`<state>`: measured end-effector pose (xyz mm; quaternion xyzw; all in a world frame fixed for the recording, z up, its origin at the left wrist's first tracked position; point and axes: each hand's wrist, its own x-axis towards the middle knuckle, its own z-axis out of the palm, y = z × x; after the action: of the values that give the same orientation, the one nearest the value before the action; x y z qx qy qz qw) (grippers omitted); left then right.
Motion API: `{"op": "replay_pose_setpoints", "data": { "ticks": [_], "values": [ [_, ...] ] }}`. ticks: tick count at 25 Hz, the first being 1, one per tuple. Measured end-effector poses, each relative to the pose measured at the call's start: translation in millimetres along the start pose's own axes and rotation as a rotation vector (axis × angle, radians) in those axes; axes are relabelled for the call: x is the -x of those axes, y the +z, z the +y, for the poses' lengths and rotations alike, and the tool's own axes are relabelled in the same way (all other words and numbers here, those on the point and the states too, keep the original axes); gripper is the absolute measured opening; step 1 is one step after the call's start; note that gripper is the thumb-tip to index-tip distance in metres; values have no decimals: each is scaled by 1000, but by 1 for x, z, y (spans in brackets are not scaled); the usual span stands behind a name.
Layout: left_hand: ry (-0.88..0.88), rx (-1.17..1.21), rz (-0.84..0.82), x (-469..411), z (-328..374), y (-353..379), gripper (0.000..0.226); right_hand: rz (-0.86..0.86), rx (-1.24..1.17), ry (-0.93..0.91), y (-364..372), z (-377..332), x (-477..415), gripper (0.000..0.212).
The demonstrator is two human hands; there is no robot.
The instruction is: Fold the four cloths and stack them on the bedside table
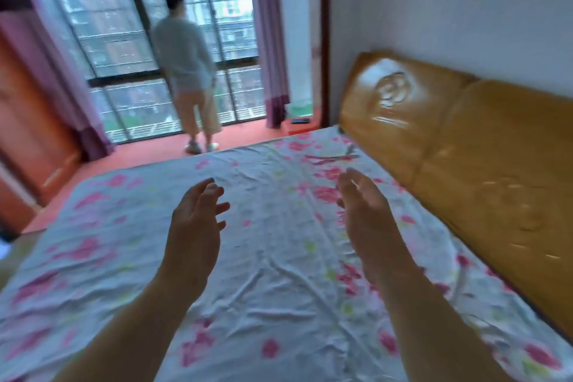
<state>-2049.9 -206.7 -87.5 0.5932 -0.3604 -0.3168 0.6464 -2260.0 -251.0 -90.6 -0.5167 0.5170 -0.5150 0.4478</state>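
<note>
Floral bedsheet lies beneath left hand and right hand, fingers loosely spread.

My left hand and right hand are bare, with nothing worn on them that I can make out. The fingers are slim and fairly long. Blur softens their tips, so I cannot tell the nails. Each hand narrows into a slender wrist. My left forearm and right forearm are bare as well, smooth and unmarked, right down to the bottom edge of the view. Both forearms are lean and grow broader toward the elbow end.
</note>
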Motion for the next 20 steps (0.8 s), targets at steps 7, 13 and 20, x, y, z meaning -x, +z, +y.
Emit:
{"op": "replay_pose_setpoints", "data": {
  "ticks": [7, 13, 20],
  "values": [
    [43, -91, 382, -20, 31, -303, 16, -329, -128, 39, 283, -48, 98, 61],
    [50, -235, 716, 16, 58, -506, 29, -647, -185, 6, 485, -88, 189, 71],
    [4, -232, 1047, 47, 61, -715, 22, -1030, -186, -68, 704, -97, 303, 44]
  ]
}}
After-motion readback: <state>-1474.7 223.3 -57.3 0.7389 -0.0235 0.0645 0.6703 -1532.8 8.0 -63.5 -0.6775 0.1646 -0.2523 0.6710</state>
